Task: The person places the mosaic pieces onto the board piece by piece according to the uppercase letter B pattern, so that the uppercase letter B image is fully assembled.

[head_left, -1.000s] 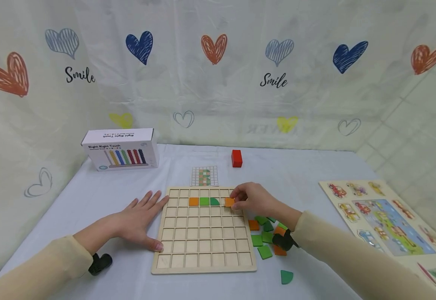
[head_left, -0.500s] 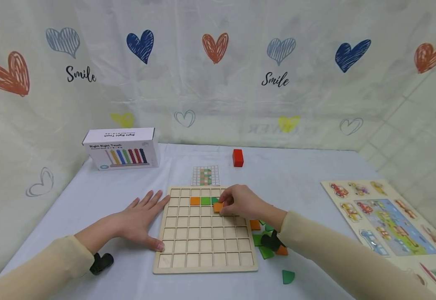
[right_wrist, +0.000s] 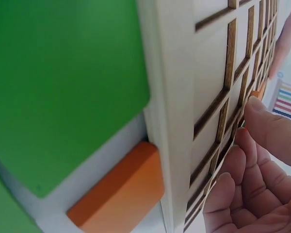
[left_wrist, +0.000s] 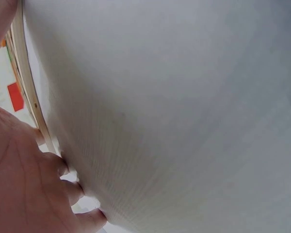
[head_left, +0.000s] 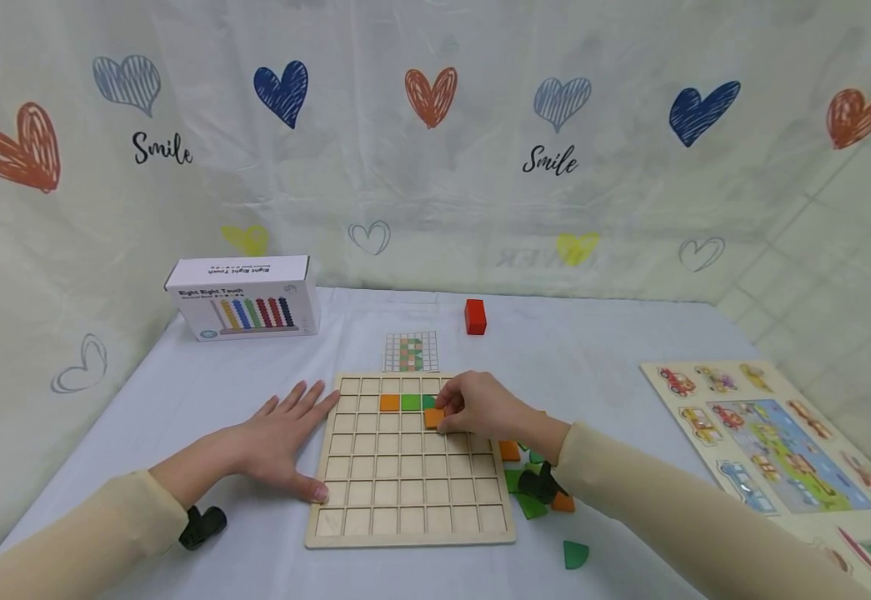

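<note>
A wooden grid board [head_left: 399, 493] lies at the middle of the table. My left hand [head_left: 273, 442], fingers spread and straight, rests along its left edge, with the thumb over the lower left rim. With thumb and fingertips my right hand [head_left: 483, 407] pinches an orange square tile [head_left: 432, 419] at a cell of the third row. Just above that tile is a dark green quarter-round tile [head_left: 428, 402], partly hidden by the fingers. Left of it in the second row sit a light green square tile [head_left: 410, 402] and an orange square tile [head_left: 389, 402].
Loose green and orange tiles [head_left: 532, 506] lie right of the board, partly under the right wrist. A green quarter-round tile [head_left: 575, 554] lies nearer. Behind the board are a pattern card [head_left: 411, 352], a red block [head_left: 475, 317] and a white box [head_left: 243, 300]. A picture puzzle [head_left: 773, 467] lies right.
My right hand has moved left across the board with the orange square tile, from the second row's right side to the third row below the quarter-round tile. The left hand stays put.
</note>
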Available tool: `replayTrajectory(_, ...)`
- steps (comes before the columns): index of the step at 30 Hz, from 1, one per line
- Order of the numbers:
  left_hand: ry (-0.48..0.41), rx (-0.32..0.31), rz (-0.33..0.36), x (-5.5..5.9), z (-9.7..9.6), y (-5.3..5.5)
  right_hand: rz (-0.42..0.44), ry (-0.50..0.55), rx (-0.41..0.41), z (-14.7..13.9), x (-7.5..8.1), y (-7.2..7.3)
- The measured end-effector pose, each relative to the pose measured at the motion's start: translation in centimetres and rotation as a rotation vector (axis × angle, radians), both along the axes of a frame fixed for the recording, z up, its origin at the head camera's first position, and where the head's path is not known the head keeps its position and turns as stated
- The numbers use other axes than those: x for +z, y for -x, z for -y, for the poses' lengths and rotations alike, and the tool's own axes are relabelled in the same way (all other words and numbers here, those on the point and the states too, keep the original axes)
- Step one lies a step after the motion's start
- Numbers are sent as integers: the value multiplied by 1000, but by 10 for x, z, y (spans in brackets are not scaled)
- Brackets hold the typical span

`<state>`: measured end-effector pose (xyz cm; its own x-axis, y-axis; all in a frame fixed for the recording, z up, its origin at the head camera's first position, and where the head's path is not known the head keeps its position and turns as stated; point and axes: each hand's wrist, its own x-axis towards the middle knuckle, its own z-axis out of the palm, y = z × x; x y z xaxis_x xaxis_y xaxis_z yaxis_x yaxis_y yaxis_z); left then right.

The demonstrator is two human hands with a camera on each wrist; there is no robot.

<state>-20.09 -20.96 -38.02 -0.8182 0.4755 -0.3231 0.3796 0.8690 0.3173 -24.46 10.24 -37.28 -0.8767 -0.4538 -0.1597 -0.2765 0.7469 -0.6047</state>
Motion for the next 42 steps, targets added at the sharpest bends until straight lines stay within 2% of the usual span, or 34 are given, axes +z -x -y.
replayTrajectory(14, 3, 0, -1, -1, 0, 1, 26, 3, 3, 2, 0, -3)
replayTrajectory(24, 1, 3, -3, -2, 1, 2, -24, -26, -25, 7, 0, -4)
replayTrajectory(33, 3, 7, 0, -3, 1, 3, -28, -24, -56, 8, 1, -6)
replayTrajectory(42, 2, 1, 1, -1, 0, 0, -11, -33, 13, -5, 8, -4)
